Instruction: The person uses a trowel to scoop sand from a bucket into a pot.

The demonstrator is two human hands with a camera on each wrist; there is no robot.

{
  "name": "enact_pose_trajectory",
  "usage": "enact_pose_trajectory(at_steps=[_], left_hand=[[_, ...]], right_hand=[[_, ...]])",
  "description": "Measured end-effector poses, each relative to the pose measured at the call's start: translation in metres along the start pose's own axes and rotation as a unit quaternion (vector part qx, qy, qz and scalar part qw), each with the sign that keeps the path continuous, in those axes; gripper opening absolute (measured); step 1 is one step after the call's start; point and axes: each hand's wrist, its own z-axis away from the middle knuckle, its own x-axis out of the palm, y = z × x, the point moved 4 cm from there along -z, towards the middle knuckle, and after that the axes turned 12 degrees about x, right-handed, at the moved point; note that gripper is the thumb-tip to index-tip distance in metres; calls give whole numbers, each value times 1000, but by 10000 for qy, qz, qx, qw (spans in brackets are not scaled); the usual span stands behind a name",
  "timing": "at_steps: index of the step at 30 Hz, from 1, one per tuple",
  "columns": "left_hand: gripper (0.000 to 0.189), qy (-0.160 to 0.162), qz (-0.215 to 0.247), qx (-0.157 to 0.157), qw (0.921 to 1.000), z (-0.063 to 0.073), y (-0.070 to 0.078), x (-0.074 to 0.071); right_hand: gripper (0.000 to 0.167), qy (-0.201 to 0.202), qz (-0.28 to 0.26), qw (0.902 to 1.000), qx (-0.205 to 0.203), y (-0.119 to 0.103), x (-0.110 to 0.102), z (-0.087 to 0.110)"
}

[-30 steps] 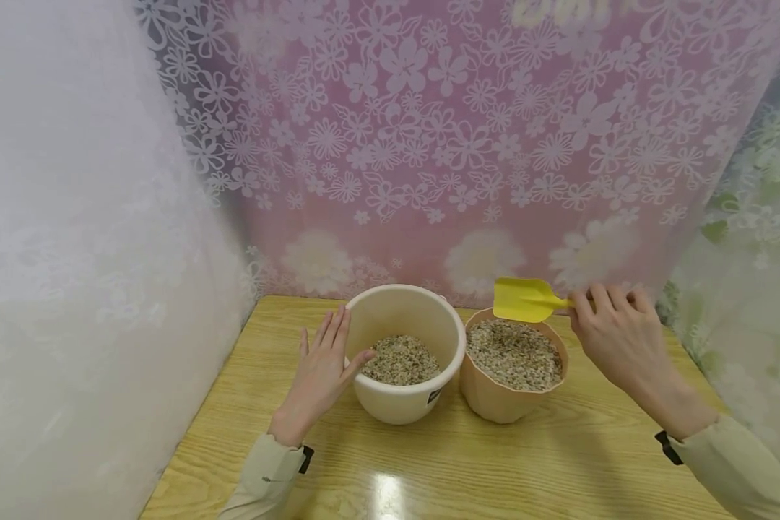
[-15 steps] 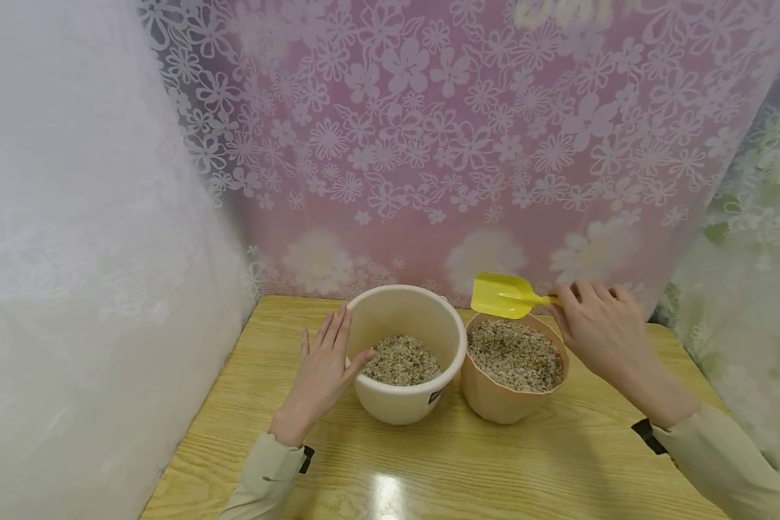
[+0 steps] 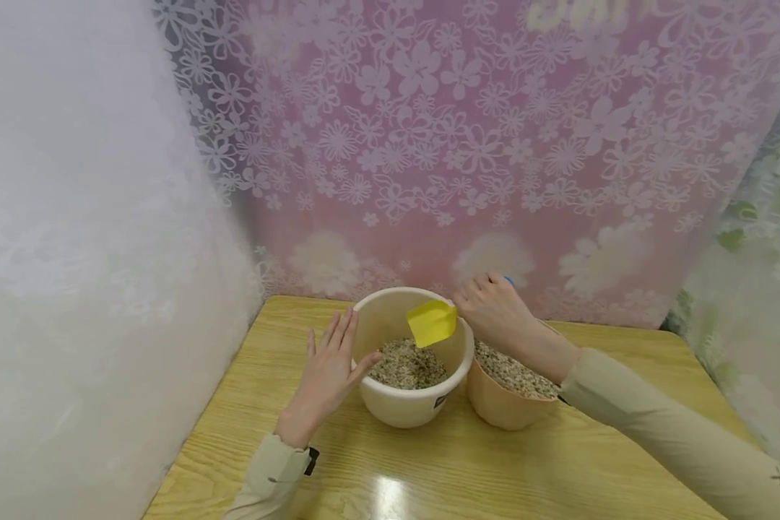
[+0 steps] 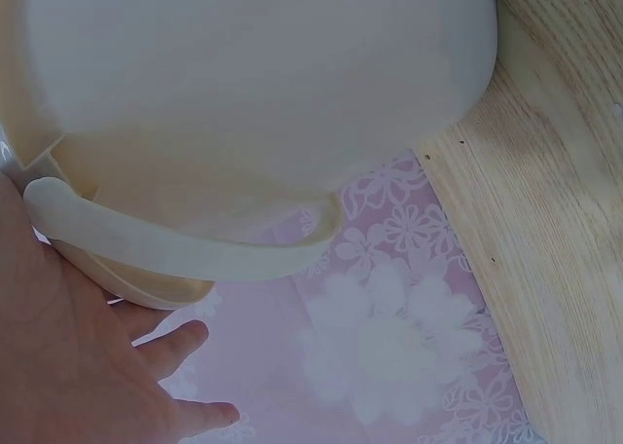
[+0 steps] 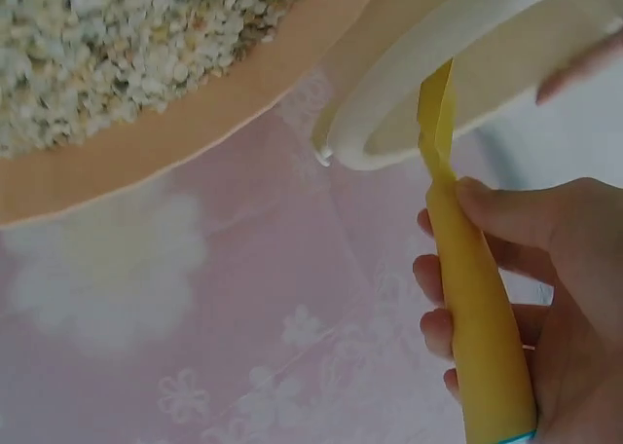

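My right hand (image 3: 497,310) grips the handle of a small yellow toy shovel (image 3: 432,323), its blade tilted down over the inside of a cream bucket (image 3: 399,412). The right wrist view shows thumb and fingers wrapped round the yellow handle (image 5: 477,308). Gravel-like grains (image 3: 406,365) cover the bucket's bottom. Against the bucket's left rim lies my left hand (image 3: 325,379), fingers straight and thumb over the edge. A folded bucket handle (image 4: 185,244) hangs beside that hand in the left wrist view. My right forearm partly hides a peach pot (image 3: 510,412) filled with similar grains (image 3: 513,372).
Both containers stand side by side on a wood-grain table (image 3: 403,469). A pink floral curtain (image 3: 429,180) hangs right behind the table's back edge. Pale sheeting (image 3: 91,289) closes off the left side, and a leafy-patterned sheet (image 3: 747,318) the right.
My right hand has carried the shovel leftward from above the peach pot to the cream bucket and tipped its blade down. My left hand has stayed at the bucket's rim.
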Motion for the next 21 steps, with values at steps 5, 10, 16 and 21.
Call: enact_pose_trajectory(at_steps=[5,10,16,21], left_hand=[[88,-51,-44,-4,10000,-1,-1,2],[89,17,-36,54,10000,-1,-1,1],[88,80,-45,59,9999,-2,-1,0],[88,108,-61,42,9999,0,0,-2]], right_hand=[[13,-410,790,9936,-692,-21,17,-23],[22,-411,1613,9790,-1179,-39,33,-36],[50,-485,2352,9579,-1571,-60,50,-42],[53,-517,2510,9513,-1714,-72,58,-46]])
